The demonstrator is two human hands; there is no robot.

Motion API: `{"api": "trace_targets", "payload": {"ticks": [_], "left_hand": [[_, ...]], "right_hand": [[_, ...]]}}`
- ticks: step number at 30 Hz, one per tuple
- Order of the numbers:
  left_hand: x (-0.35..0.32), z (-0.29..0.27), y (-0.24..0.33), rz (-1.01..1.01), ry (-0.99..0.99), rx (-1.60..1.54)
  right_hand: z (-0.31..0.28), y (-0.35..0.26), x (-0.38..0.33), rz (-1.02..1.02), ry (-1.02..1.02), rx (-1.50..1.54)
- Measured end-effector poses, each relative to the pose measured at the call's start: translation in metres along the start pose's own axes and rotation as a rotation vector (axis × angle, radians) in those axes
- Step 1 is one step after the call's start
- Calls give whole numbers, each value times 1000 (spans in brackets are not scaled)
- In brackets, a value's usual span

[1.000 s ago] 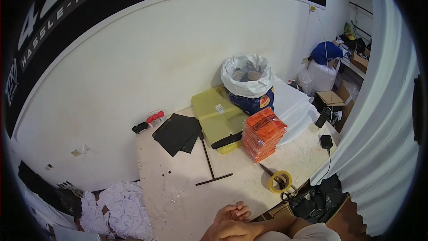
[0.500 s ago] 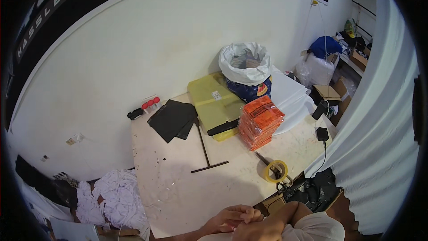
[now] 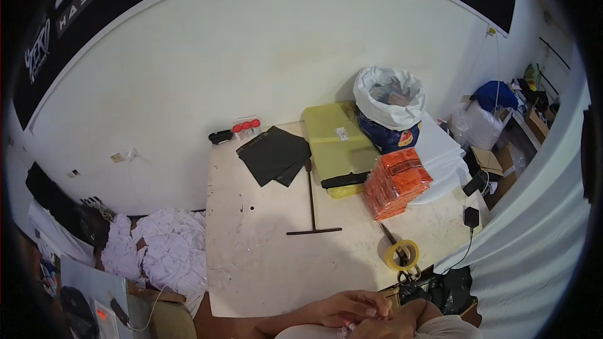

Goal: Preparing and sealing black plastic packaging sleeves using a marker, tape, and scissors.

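Note:
My left hand (image 3: 353,307) and my right hand (image 3: 384,327) meet at the table's front edge, over my lap. The fingers of both are curled in close together. A small pale bit shows between them, too little of it to name. Nearest on the table, to the right, lies a roll of yellow tape (image 3: 412,254) on top of dark-bladed scissors (image 3: 388,233). Farther off is a dark T-shaped tool (image 3: 312,207), its crossbar toward me.
A stack of orange plastic-wrapped packets (image 3: 396,182) stands beside yellow plastic packaging (image 3: 333,144). Black sheets (image 3: 273,156) and red-capped containers (image 3: 246,127) lie at the far left. An open white-and-blue sack (image 3: 383,129) stands at the back. White cloth (image 3: 173,245) is heaped left of the table.
The view has turned left, so the table and its things appear farther right. My hands stay together at the front edge, with the left fingers slightly shifted.

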State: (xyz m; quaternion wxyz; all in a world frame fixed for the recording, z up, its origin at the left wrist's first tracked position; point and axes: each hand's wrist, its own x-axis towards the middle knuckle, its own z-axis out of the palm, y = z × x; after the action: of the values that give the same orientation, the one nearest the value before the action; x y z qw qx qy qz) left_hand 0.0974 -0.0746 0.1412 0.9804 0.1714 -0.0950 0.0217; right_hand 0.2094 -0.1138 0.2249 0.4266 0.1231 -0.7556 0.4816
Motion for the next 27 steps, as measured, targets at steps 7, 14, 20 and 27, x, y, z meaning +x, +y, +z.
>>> {"api": "trace_targets", "payload": {"ticks": [7, 14, 20, 27], "left_hand": [[-8, -4, 5, 433, 122, 280], [3, -34, 1, 579, -36, -536], [-6, -108, 72, 552, 769, -76], [-71, -214, 84, 802, 1050, -121]], "right_hand": [[-28, 32, -5, -22, -250, -71], [-37, 74, -14, -348, 174, -809], [-43, 82, -69, 220, 640, -172], [-32, 176, -222, 724, 1239, 29]]}}
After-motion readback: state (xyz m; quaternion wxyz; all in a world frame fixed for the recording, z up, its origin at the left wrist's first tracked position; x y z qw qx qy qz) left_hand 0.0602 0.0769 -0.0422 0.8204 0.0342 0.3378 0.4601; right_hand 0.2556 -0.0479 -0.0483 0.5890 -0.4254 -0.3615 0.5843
